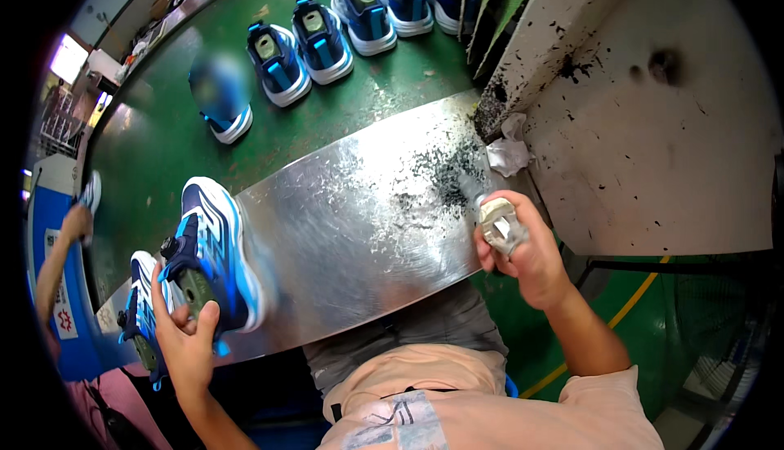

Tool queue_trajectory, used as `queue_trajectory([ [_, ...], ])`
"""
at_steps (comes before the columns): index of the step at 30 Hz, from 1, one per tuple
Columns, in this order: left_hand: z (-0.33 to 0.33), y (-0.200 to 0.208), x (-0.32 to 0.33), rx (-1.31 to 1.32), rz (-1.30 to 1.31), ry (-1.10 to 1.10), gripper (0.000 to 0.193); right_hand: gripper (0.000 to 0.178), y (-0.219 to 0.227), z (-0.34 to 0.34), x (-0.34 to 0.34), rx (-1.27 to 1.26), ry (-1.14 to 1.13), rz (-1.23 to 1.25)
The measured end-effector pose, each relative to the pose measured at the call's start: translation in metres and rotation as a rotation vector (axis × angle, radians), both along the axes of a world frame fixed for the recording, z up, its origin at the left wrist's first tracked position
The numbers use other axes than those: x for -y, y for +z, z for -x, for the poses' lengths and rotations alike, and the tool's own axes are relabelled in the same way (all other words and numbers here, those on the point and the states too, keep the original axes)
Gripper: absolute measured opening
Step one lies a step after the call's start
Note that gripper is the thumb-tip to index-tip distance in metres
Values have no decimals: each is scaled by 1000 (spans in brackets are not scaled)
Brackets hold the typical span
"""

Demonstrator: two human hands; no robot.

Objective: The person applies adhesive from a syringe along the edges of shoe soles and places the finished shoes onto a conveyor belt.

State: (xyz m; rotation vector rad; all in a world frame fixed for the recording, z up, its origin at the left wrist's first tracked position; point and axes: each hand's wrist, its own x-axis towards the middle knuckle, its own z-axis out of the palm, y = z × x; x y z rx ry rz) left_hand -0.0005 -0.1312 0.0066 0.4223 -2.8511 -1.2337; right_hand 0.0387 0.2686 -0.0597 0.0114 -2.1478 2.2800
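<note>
My left hand point(186, 348) is closed around the ankle opening of a blue and white sneaker point(222, 254), with a green shoe last showing inside it. The sneaker stands at the left end of a worn metal plate point(327, 229), its toe pointing away from me. Just left of it, partly behind my fingers, is a matching sneaker point(144, 307), also on a last. Over the right part of the plate, my right hand point(529, 250) grips a small pale, tape-wrapped tool point(501, 225). Its blurred, see-through tip points toward the plate; its kind is unclear.
Several similar sneakers point(322, 42) stand in a row on the green belt point(171, 148). A scuffed pale machine panel point(645, 123) rises at the right, with crumpled white paper point(510, 152) at its foot. At far left, another person's hand point(77, 225) touches a shoe point(91, 193).
</note>
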Motion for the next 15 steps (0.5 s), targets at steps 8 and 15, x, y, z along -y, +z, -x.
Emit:
queue_trajectory([
  [8,33,57,6,-309,637,-753,95,64,-10,11,5,-384,107,-1093],
  [15,95,21,-27,-72,356,-1111,64,64,9,-9,11,133,248,-358],
])
